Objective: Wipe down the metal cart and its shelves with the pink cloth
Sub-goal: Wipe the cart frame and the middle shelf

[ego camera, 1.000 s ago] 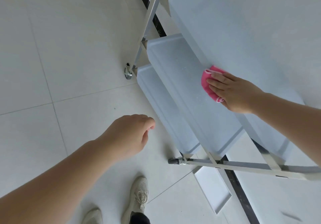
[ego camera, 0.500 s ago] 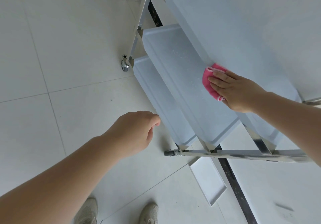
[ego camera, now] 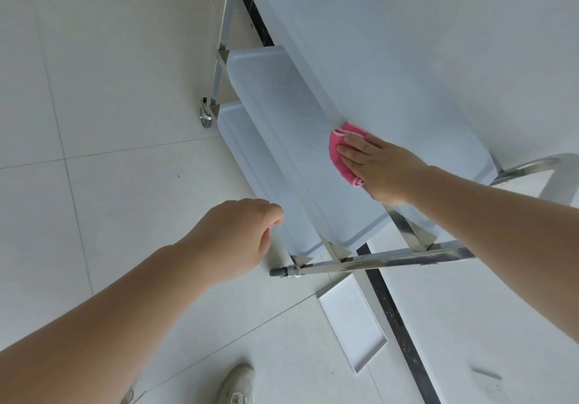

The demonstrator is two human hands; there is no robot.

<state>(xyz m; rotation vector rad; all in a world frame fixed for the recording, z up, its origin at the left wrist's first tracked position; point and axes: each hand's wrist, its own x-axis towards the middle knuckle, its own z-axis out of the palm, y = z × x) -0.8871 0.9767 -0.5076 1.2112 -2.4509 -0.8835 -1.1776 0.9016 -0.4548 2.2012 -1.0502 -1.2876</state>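
Observation:
The metal cart has three pale blue shelves in a shiny steel frame on castors. My right hand lies flat with straight fingers on the folded pink cloth, pressing it onto the middle shelf just under the front edge of the top shelf. The bottom shelf sticks out to the left below. My left hand hovers in the air beside the cart, fingers loosely curled, holding nothing.
The floor is pale tile with a dark strip running under the cart. A white rectangular tray lies on the floor near the cart's near castor. My shoe is at the bottom. A curved steel handle is at right.
My right hand has slid the cloth a little along the middle shelf toward the near end. The view has shifted, and the left hand stays hovering.

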